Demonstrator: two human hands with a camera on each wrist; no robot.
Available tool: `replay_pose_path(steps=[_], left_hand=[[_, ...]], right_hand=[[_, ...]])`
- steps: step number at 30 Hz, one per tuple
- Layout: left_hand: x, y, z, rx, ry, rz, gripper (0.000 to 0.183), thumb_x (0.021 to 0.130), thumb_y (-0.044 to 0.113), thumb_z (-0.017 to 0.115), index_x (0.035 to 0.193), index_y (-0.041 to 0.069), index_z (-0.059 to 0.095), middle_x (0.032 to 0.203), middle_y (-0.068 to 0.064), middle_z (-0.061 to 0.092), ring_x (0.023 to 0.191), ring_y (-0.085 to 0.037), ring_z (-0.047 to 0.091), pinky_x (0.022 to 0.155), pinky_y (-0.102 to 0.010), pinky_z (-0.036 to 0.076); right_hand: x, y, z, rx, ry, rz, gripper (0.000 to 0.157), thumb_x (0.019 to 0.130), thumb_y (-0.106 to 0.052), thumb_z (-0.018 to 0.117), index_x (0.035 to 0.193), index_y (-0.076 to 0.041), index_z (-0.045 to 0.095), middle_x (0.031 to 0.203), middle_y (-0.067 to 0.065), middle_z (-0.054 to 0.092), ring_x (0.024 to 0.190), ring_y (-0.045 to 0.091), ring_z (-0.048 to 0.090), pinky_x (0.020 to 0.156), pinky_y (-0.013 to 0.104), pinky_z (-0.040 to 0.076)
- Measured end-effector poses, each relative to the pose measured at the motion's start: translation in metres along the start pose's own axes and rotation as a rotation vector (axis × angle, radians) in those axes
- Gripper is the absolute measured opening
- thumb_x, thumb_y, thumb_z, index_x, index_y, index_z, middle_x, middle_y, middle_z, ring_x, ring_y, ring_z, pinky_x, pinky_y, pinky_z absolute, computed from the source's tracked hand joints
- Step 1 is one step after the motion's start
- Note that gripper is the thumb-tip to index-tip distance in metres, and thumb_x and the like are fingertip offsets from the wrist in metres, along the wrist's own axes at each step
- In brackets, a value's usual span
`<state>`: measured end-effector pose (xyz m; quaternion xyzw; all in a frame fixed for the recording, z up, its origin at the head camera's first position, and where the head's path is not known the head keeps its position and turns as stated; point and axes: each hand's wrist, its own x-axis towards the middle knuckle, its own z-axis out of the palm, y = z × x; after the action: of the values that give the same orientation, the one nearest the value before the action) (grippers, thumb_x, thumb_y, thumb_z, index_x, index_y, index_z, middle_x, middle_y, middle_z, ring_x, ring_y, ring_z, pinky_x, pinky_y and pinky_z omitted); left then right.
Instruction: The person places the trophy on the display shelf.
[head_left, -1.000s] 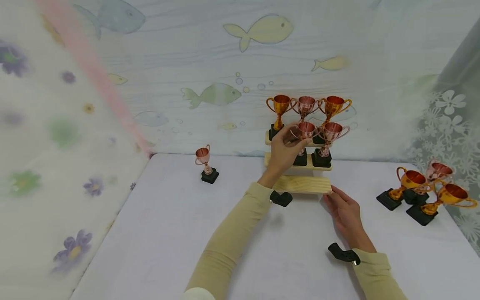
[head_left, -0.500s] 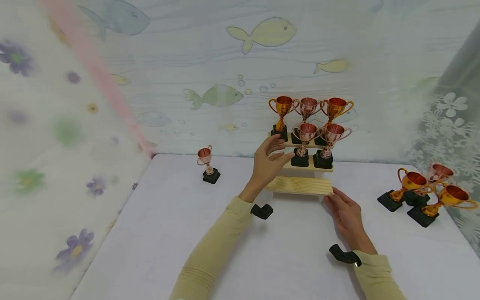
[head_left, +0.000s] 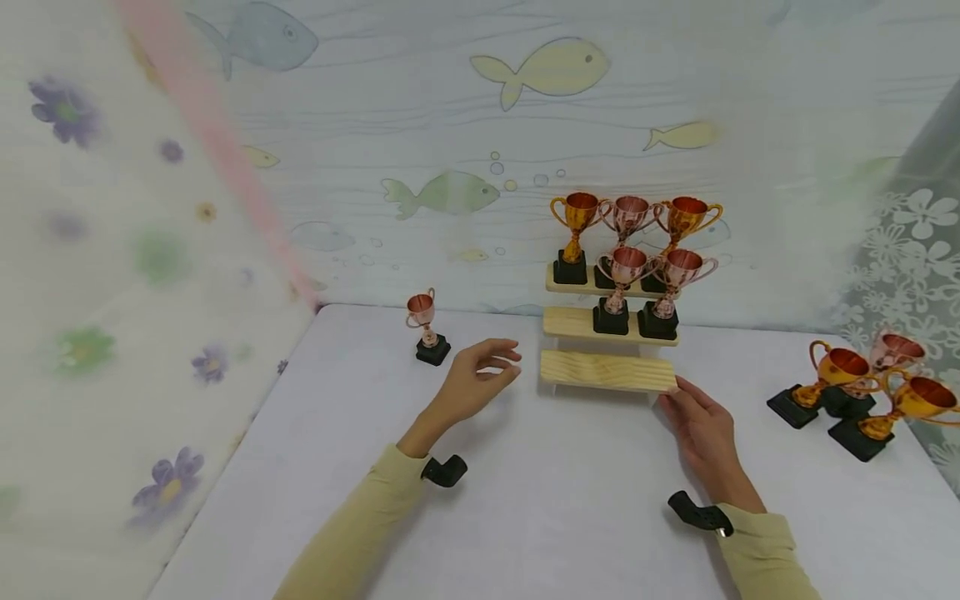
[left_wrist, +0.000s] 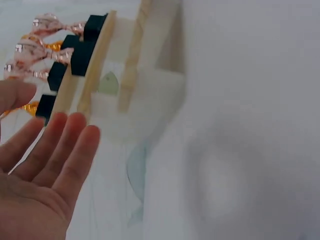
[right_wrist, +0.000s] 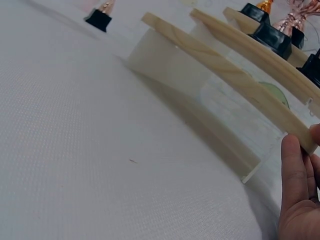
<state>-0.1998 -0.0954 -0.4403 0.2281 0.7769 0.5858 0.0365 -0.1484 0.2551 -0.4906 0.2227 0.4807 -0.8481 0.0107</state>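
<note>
A three-step wooden display stand [head_left: 607, 372] with clear side supports stands at the back of the table. My right hand [head_left: 702, 429] pinches the right end of its lowest step, thumb above and fingers beneath in the right wrist view. My left hand [head_left: 474, 385] is held over the table left of the stand, fingers loosely bent with nothing between them. A rose-gold trophy cup [head_left: 422, 308] on a black base stands alone beyond it. Two rose-gold trophies, a left one [head_left: 627, 265] and a right one [head_left: 681, 268], occupy the middle step, whose left end is bare.
On the top step are a gold trophy [head_left: 578, 215], a rose-gold trophy [head_left: 630, 215] and another gold trophy [head_left: 686, 218]. Three more trophies cluster at the table's right, including a gold one [head_left: 843, 367]. A fish-patterned curtain [head_left: 442, 100] hangs right behind the table.
My left hand has drawn away from the stand's middle step, moving left and down toward the lone trophy. My right hand keeps its grip on the lowest step.
</note>
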Motion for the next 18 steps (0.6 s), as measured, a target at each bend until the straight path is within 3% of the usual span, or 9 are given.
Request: replay_pose_path(steps=[3,5,8,10,14,18], left_hand=[[-0.015,-0.022,-0.016,0.056,-0.035,-0.026,0.036,0.097,0.002,0.066,0.131,-0.007,0.061,0.122,-0.026,0.068,0.108,-0.038,0.068,0.093,-0.039,0.06],[-0.026,-0.031,-0.027,0.075,-0.038,-0.04,0.035,0.098,0.004,0.067,0.131,-0.006,0.062,0.121,-0.024,0.068,0.108,-0.036,0.069,0.093,-0.036,0.06],[-0.041,-0.036,-0.043,0.095,-0.013,-0.066,0.036,0.098,0.007,0.068,0.131,-0.006,0.062,0.12,-0.024,0.069,0.107,-0.033,0.069,0.092,-0.033,0.06],[-0.051,-0.037,-0.055,0.116,0.018,-0.081,0.036,0.098,0.009,0.068,0.131,-0.005,0.063,0.119,-0.022,0.07,0.106,-0.031,0.07,0.092,-0.032,0.06],[-0.069,-0.035,-0.078,0.18,0.104,-0.08,0.032,0.097,0.01,0.07,0.126,-0.002,0.067,0.115,-0.021,0.072,0.104,-0.028,0.07,0.089,-0.03,0.061],[-0.079,-0.033,-0.101,0.228,0.22,-0.045,0.024,0.095,0.008,0.071,0.118,0.0,0.071,0.112,-0.019,0.072,0.101,-0.017,0.07,0.086,-0.024,0.06]], right_hand=[[-0.001,0.0,-0.001,-0.009,-0.014,-0.013,0.069,0.099,-0.016,0.068,0.158,-0.008,0.034,0.119,-0.009,0.058,0.104,-0.002,0.066,0.096,0.016,0.054],[-0.001,0.0,-0.002,0.0,-0.02,-0.026,0.056,0.098,-0.015,0.068,0.15,-0.012,0.047,0.117,-0.01,0.061,0.103,-0.001,0.066,0.095,0.016,0.054],[-0.002,0.0,-0.003,0.025,-0.035,-0.041,0.028,0.098,-0.011,0.067,0.126,-0.017,0.064,0.112,-0.01,0.065,0.102,0.0,0.067,0.094,0.017,0.055],[-0.002,0.0,-0.003,0.033,-0.038,-0.046,0.017,0.099,-0.01,0.066,0.113,-0.02,0.067,0.11,-0.01,0.067,0.102,0.0,0.068,0.093,0.017,0.055],[-0.001,-0.001,-0.001,0.006,-0.02,-0.032,0.02,0.1,-0.01,0.064,0.118,-0.018,0.066,0.111,-0.011,0.065,0.102,-0.001,0.067,0.095,0.017,0.054],[-0.002,0.0,0.0,-0.015,0.006,-0.015,0.021,0.101,-0.011,0.064,0.12,-0.019,0.065,0.113,-0.011,0.064,0.102,-0.001,0.067,0.095,0.016,0.054]])
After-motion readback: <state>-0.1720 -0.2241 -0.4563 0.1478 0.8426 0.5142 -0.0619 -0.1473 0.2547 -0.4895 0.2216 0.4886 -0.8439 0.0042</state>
